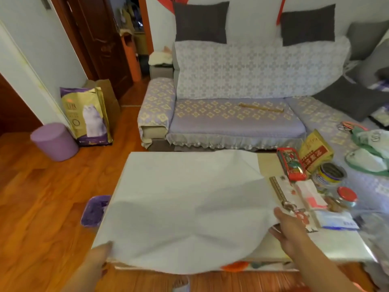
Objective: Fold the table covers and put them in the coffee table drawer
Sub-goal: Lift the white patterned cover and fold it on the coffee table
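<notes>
White cloth, the table cover, lies spread over most of the coffee table, hiding its left part and sagging in a rounded fold over the near edge. At the cover's near left corner the left hand pinches the hem, thumb on top and fingers curled under it. At the cover's near right edge the right hand grips the cloth, thumb above and fingers tucked beneath, lifting that side so it billows off the tabletop. The cover hangs between the two hands, both of them at its near side. Just right of the cover, on the bare part of the table, lie a printed calendar sheet and a white plastic packet. Farther right of the cover stand a red snack packet, a yellow paper bag, a round tin and a glass jar with a red lid. Beyond the cover's far edge is a sofa in a patterned lilac slipcover, with a wooden stick lying on its seat. Left of the cover, on the wooden floor, are a purple tray, partly under the cloth's edge, a lilac round stool and a bag of cat food.
</notes>
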The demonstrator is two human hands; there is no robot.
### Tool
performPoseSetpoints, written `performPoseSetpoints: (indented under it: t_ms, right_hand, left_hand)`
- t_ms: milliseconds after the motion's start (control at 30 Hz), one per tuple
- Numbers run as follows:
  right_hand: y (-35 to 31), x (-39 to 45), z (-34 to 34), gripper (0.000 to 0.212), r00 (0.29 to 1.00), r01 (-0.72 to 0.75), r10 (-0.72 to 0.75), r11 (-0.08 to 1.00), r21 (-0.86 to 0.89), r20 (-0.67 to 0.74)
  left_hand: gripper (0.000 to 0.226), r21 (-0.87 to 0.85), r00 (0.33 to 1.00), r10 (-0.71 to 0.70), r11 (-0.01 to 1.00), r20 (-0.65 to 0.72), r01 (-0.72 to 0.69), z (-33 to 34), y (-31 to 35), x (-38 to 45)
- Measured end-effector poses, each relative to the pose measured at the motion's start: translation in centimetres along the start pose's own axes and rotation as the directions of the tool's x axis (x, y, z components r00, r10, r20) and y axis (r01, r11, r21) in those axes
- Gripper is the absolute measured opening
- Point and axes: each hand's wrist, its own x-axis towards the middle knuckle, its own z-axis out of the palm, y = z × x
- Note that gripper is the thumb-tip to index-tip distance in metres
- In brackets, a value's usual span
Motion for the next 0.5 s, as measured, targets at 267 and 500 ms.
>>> performPoseSetpoints:
  t_ms: [267, 500]
  right_hand:
    - [-7.3, 4.4, 10.6, 0.037, 0.996, 0.083, -0.087, 0.985, -0.15, -0.022]
    - [-10.7, 2.2, 19.6, 0.018, 0.856, 0.426, -0.403, 0.905, 0.0, 0.323]
  left_hand:
    - [0.041, -0.062, 0.995, -0.087, 0.994, 0.044, 0.09, 2.2, -3.6, -1.6]
    - [0.036, -0.191, 1.0, 0.021, 0.981, 0.013, -0.018, -1.1, -1.0, -0.8]
